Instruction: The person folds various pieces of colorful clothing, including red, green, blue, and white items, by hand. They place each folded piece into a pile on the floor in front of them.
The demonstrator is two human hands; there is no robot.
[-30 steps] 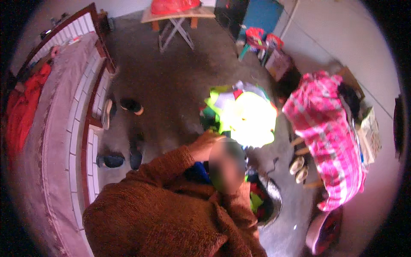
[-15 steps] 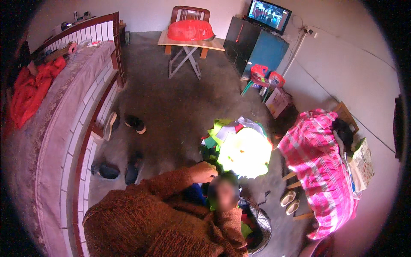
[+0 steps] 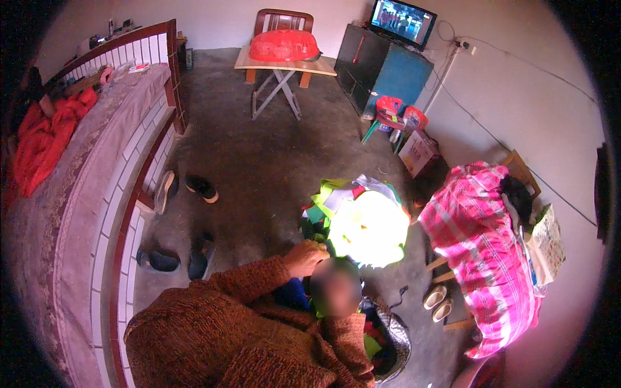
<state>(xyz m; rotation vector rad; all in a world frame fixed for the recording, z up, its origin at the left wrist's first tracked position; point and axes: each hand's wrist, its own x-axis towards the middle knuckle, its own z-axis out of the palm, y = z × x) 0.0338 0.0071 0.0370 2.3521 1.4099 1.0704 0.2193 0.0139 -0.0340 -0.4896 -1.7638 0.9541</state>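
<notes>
My left hand (image 3: 305, 258) reaches out of a brown knitted sleeve, its fingers curled together beside a dark bundle. Whatever lies between those fingers is too small to make out. Close by on the right, my right hand (image 3: 340, 302) is mostly covered by a blurred patch, so its fingers cannot be read. Just beyond both hands sits a heap of cloth pieces (image 3: 333, 197), bright yellow-green, grey, red and green, washed out by strong light. Blue cloth (image 3: 292, 294) shows below my left wrist. An open patterned bag (image 3: 396, 343) with coloured scraps inside stands beside my right forearm.
A bed (image 3: 84, 194) runs along the left, with shoes (image 3: 158, 260) on the floor near it. To the right, a pink checked cloth (image 3: 475, 252) covers a seat, with pale slippers (image 3: 438, 304) beside it. A folding table (image 3: 284, 64) holds a red basin (image 3: 284, 45).
The whole view has shifted very slightly. Both hands stay at nearly the same place beside the heap of cloth.
</notes>
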